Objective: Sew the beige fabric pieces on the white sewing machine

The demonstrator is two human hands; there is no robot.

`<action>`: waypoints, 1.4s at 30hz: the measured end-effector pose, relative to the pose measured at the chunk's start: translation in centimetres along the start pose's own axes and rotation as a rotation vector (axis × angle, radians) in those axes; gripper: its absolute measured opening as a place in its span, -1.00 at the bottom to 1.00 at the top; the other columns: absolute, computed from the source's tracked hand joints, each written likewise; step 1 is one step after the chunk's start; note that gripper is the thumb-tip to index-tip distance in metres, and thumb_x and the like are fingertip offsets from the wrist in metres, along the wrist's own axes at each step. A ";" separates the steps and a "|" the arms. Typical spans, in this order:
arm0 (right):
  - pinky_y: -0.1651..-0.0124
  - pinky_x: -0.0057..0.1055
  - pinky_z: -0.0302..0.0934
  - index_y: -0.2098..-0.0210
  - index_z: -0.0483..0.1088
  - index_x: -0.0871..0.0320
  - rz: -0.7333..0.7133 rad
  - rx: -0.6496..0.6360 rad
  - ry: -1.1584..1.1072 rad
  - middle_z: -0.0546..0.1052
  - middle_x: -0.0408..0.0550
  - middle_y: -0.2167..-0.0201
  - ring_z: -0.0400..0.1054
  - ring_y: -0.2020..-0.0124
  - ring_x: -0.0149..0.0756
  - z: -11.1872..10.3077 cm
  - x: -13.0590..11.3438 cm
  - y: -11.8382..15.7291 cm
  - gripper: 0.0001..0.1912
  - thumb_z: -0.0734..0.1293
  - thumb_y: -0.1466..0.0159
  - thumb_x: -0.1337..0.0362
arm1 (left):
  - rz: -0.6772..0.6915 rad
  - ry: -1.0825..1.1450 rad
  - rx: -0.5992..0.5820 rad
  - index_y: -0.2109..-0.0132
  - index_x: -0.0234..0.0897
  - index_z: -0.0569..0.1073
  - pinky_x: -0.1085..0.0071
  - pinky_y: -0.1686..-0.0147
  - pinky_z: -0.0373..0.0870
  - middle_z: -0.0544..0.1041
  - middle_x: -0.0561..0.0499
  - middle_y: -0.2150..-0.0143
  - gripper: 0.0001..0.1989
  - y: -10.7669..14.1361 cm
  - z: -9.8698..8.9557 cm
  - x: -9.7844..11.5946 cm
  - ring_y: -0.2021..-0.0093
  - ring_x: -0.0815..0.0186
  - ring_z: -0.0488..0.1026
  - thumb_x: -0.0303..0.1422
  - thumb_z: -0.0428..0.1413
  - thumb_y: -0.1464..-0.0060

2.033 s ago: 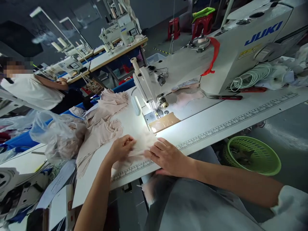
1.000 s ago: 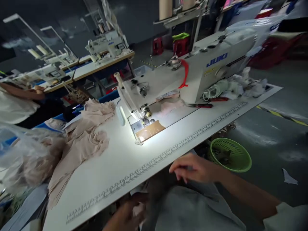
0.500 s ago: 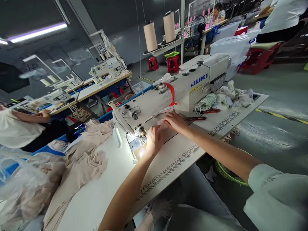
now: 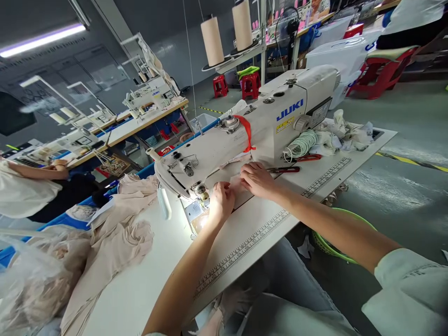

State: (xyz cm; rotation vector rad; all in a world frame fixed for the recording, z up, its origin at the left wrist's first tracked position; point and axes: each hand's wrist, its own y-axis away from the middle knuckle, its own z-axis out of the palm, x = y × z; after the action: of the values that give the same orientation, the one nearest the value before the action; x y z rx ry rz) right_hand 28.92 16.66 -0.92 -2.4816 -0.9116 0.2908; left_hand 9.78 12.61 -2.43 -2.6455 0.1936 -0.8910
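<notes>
My left hand is closed on the left end of a small, pale pink piece of fabric, just right of the lit needle area of a white sewing machine. On the fabric's right side my right hand has its fingers bent and pressed together around the edge. Both hands are low in front of the machine's arm, a short gap between them. A red ribbon is tied around the arm. Dark-red-handled snips lie just right of my right hand.
Beige fabric is heaped on the left of the white table, beside a plastic bag. Right of the machine lie coiled pale cord and fabric scraps. Another person's arm shows at far left.
The view has shifted slightly, so the machine sits a little further left and higher in the picture. Both hands keep their hold on the pink fabric, with little visible movement.
</notes>
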 end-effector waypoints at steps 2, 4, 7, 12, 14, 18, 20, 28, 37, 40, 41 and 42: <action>-0.03 -0.19 0.02 0.27 0.46 0.16 -0.043 0.069 0.012 0.52 0.10 0.15 0.24 0.09 -0.07 -0.3 0.1 0.1 -0.85 0.26 -0.39 0.35 | 0.017 -0.022 0.054 0.16 -0.24 0.51 0.17 0.04 0.48 0.56 -0.15 0.12 -0.90 -0.2 0.0 0.3 0.10 0.13 0.53 -0.42 0.13 -0.16; -0.04 -0.20 0.04 0.26 0.44 0.14 -0.077 0.143 -0.008 0.51 0.08 0.14 0.24 0.08 -0.08 -0.6 0.2 0.2 -0.82 0.22 -0.43 0.34 | 0.027 -0.019 0.089 0.23 -0.22 0.52 0.13 -0.02 0.45 0.57 -0.16 0.11 -0.91 -0.4 0.0 0.8 0.03 0.07 0.50 -0.34 0.14 -0.20; -0.02 -0.23 0.08 0.21 0.43 0.12 -0.098 0.193 -0.102 0.51 0.06 0.11 0.26 0.05 -0.11 -0.6 0.3 0.5 -0.84 0.21 -0.45 0.32 | 0.005 0.073 0.111 0.32 -0.19 0.46 0.18 0.02 0.44 0.59 -0.12 0.18 -0.88 -0.6 -0.2 1.7 0.04 0.09 0.48 -0.31 0.15 -0.20; 0.03 -0.25 0.10 0.23 0.42 0.15 -0.031 0.018 -0.111 0.51 0.08 0.12 0.28 0.08 -0.11 0.6 1.0 0.9 -0.86 0.23 -0.43 0.32 | -0.087 0.334 0.015 0.32 -0.16 0.30 0.39 0.39 0.32 0.46 0.08 0.48 -0.83 1.8 -2.5 2.9 0.46 0.32 0.41 -0.25 0.04 -0.26; 0.04 -0.25 0.11 0.25 0.42 0.15 -0.010 -0.030 -0.107 0.51 0.08 0.15 0.28 0.09 -0.11 1.1 1.3 1.0 -0.83 0.21 -0.42 0.33 | -0.139 0.416 -0.074 0.32 -0.15 0.27 0.43 0.47 0.26 0.40 0.14 0.55 -0.79 3.9 -4.3 2.6 0.54 0.35 0.35 -0.20 0.00 -0.27; 0.04 -0.23 0.13 0.27 0.41 0.13 -0.013 -0.038 -0.129 0.52 0.08 0.18 0.28 0.11 -0.10 1.5 1.7 0.8 -0.81 0.18 -0.42 0.34 | -0.252 0.362 -0.169 0.37 -0.14 0.24 0.43 0.49 0.21 0.38 0.15 0.59 -0.70 8.1 -9.0 -0.5 0.56 0.35 0.32 -0.08 0.02 -0.23; 0.03 -0.22 0.15 0.27 0.41 0.13 -0.037 -0.045 -0.136 0.52 0.08 0.18 0.29 0.11 -0.09 1.5 1.8 0.6 -0.79 0.16 -0.42 0.34 | -0.330 0.216 -0.176 0.38 -0.15 0.27 0.41 0.49 0.18 0.37 0.15 0.61 -0.70 9.5 -11.5 -2.7 0.57 0.34 0.30 -0.07 0.01 -0.20; 0.03 -0.20 0.23 0.33 0.41 0.07 -0.138 -0.014 -0.196 0.52 0.06 0.27 0.35 0.15 -0.09 1.1 2.8 0.2 -0.79 0.18 -0.38 0.32 | -0.473 -0.267 -0.105 0.20 -0.15 0.47 0.39 0.35 0.25 0.53 0.10 0.41 -0.85 11.9 -15.8 -6.2 0.36 0.26 0.47 -0.21 0.08 -0.20; -0.03 -0.12 0.23 0.31 0.40 0.05 -0.077 0.103 -0.172 0.57 0.15 0.20 0.35 0.13 -0.07 2.0 3.2 0.7 -0.89 0.26 -0.34 0.31 | -0.272 -0.398 0.186 0.10 -0.23 0.51 0.34 0.29 0.45 0.53 -0.11 0.10 -0.81 13.6 -21.6 -12.7 0.40 0.32 0.45 -0.28 0.09 -0.20; -0.04 -0.09 0.23 0.28 0.40 0.05 -0.035 0.103 -0.182 0.56 0.15 0.20 0.36 0.13 -0.06 2.0 2.8 0.7 -0.88 0.24 -0.32 0.36 | -0.265 -0.421 0.117 0.19 -0.20 0.52 0.36 0.29 0.47 0.53 -0.09 0.12 -0.87 13.5 -23.7 -14.6 0.36 0.29 0.46 -0.29 0.12 -0.15; -0.05 -0.09 0.23 0.27 0.41 0.05 -0.029 0.103 -0.184 0.57 0.15 0.20 0.36 0.13 -0.06 2.0 2.8 0.7 -0.87 0.24 -0.31 0.37 | -0.264 -0.420 0.091 0.24 -0.20 0.51 0.37 0.29 0.47 0.54 -0.09 0.15 -0.89 13.4 -24.1 -15.0 0.33 0.28 0.47 -0.30 0.12 -0.14; -0.04 -0.09 0.23 0.26 0.42 0.06 -0.024 0.107 -0.179 0.57 0.15 0.20 0.36 0.13 -0.06 1.9 2.8 0.8 -0.86 0.23 -0.31 0.38 | -0.259 -0.421 0.083 0.30 -0.19 0.49 0.36 0.28 0.47 0.54 -0.09 0.18 -0.90 13.4 -24.4 -15.3 0.31 0.26 0.48 -0.31 0.10 -0.14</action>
State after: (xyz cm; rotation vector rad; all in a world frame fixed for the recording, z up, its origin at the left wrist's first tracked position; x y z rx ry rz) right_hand 30.75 18.66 -3.05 -2.3733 -0.9700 0.5457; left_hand -17.44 -3.01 2.37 -2.7432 -0.2886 -0.3808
